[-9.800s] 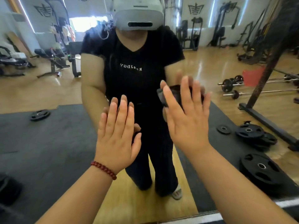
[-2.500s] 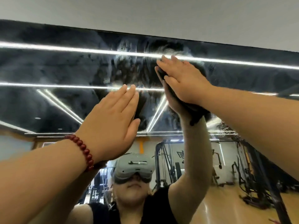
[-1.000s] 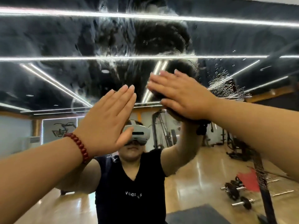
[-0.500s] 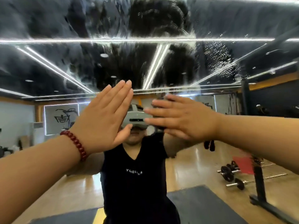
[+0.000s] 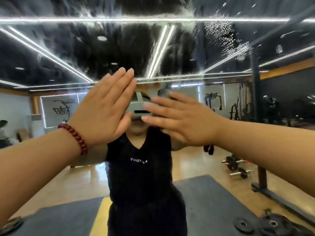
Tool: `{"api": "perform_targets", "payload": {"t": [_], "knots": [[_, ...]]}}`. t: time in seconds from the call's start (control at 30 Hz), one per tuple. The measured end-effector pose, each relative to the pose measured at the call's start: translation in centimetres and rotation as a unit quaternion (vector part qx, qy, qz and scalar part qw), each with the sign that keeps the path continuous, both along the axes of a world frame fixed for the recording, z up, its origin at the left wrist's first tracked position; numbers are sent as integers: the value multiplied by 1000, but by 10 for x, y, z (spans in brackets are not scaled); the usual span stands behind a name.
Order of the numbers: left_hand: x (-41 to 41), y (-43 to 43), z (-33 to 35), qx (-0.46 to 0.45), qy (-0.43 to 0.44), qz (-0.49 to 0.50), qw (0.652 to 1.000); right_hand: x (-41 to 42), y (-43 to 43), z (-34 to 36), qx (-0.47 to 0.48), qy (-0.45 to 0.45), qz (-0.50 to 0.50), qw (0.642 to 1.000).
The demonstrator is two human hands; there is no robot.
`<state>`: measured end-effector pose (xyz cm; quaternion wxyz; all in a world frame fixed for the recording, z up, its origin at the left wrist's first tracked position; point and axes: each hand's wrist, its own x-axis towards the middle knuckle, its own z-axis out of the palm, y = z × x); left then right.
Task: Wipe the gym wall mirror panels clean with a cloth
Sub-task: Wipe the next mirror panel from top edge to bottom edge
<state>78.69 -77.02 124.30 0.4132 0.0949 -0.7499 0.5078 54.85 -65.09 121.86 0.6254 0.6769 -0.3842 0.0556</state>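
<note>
Both your hands lie flat, fingers straight, on the mirror [image 5: 51, 53]: left hand [image 5: 104, 113] bare, right hand [image 5: 184, 121] probably covering the cloth (hidden), so droplets [image 5: 225, 36] up right may get missed w/ short strokes.

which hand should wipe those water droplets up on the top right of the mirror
Probably the right hand: it is nearer the droplets, and a dark cloth seems to hang below it. The left hand lies flat, empty.

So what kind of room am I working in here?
A gym, most likely. The wall mirror reflects barbells on a wooden floor, weight plates and machines along the far wall.
</note>
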Motion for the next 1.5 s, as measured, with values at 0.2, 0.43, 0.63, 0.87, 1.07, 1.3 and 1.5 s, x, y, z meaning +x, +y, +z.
{"api": "perform_targets", "payload": {"t": [0.2, 0.43, 0.63, 0.87, 1.07, 1.3, 1.5], "knots": [[-5, 11, -50, 44, -5, -4, 999, 7, 1, 13, -117, -194, 5, 974], [-5, 8, -97, 39, -14, 14, 999, -1, 3, -84, 99, 88, 13, 991], [-4, 9, -98, 40, -2, 13, 999, 7, 2, -18, -113, -234, 5, 966], [-7, 12, -129, 69, 34, 12, 997, 16, -2, -151, 77, 34, 19, 996], [-2, 17, -157, 95, 57, -3, 994, 16, -2, -82, -106, -276, 7, 955], [-6, 13, -187, 119, 95, -21, 988, 55, -15, -184, -81, -243, -2, 967], [-11, 16, -197, 135, 119, -30, 983, 53, -13, -170, -90, -282, 4, 955]]}}
